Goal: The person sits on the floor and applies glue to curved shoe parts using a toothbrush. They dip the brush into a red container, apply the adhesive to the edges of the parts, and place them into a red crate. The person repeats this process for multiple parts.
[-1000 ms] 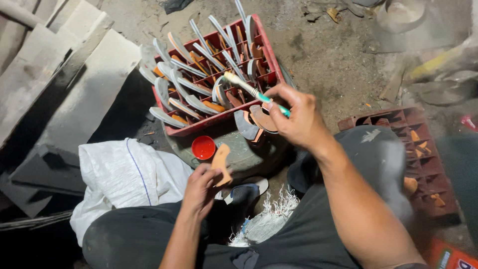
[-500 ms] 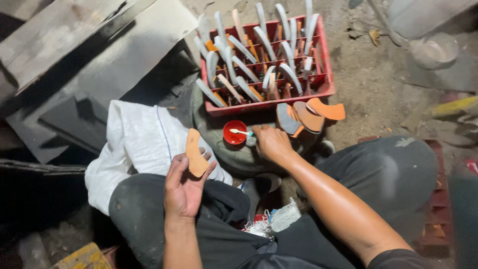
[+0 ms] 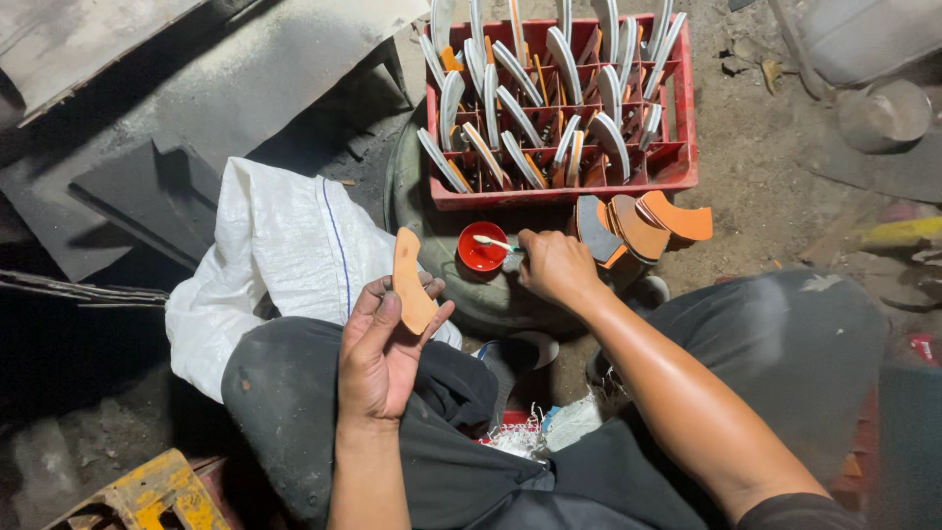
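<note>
My left hand (image 3: 381,348) rests on my knee and holds a flat orange sole-shaped piece (image 3: 409,280) upright between thumb and fingers. My right hand (image 3: 554,265) grips a small brush (image 3: 496,242) whose tip dips into a small red pot (image 3: 482,251) standing on a dark round drum top (image 3: 461,294). Behind the pot stands a red crate (image 3: 677,167) packed with several upright orange pieces with pale coated faces. A short fan of orange pieces (image 3: 643,226) lies just right of my right hand.
A white woven sack (image 3: 280,250) lies at left beside my knee. Grey slabs (image 3: 196,88) and a dark sheet (image 3: 147,196) lie at upper left. A yellow frame (image 3: 147,496) sits at bottom left. A round metal lid (image 3: 883,113) lies on dirt at upper right.
My right hand came down from the crate with the brush and now dips it in the red pot. My left hand has lifted and turned the orange piece upright.
</note>
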